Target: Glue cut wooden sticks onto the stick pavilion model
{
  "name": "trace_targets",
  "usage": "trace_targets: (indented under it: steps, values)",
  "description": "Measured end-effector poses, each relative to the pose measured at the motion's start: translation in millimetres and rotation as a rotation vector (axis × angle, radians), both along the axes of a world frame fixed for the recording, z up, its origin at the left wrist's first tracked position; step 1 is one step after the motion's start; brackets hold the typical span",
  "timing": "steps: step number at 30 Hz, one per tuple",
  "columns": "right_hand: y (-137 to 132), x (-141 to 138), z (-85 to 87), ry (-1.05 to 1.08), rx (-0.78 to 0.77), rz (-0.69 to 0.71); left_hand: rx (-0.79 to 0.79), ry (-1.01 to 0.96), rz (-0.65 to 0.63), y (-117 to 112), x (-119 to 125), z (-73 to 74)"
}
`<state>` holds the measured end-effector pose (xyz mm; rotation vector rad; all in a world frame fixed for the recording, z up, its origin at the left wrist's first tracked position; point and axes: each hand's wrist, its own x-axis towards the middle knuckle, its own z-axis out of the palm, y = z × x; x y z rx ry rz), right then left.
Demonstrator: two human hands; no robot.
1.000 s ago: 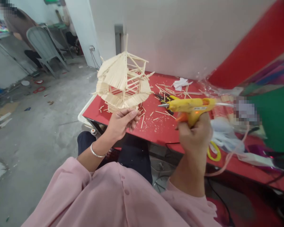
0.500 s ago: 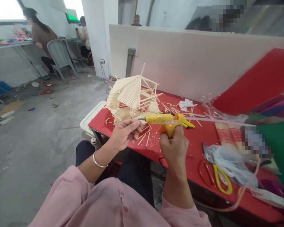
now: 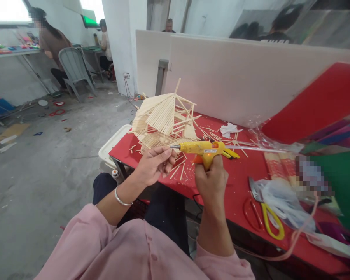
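My right hand grips a yellow hot glue gun, its nozzle pointing left toward my left hand. My left hand is pinched on a thin wooden stick held right at the nozzle tip. Behind both hands a model house of wooden sticks stands on the near left corner of the red table. A clear glue stick runs out of the back of the gun to the right.
Loose sticks litter the table. Red and yellow scissors, a plastic bag, white tissue and coloured sheets lie to the right. A white board backs the table. A grey chair and other people are far left.
The view has lifted and steadied. My right hand has brought the glue gun leftward until its nozzle meets the stick in my left hand; little changed in the last half second.
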<state>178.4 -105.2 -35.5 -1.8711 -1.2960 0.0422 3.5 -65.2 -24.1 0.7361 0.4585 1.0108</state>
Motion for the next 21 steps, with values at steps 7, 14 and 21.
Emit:
trace_targets:
  steps: [7, 14, 21]
  values:
    - [7, -1, -3.1, -0.008, 0.022, 0.019, -0.015, -0.048, -0.035, 5, 0, 2.0]
    - [14, -2, -0.1, 0.037, 0.050, 0.022, -0.056, -0.100, -0.103, 11, 2, 2.3]
    - [22, 0, 1.3, 0.064, 0.041, 0.023, -0.091, -0.159, -0.131, 19, 5, 3.3]
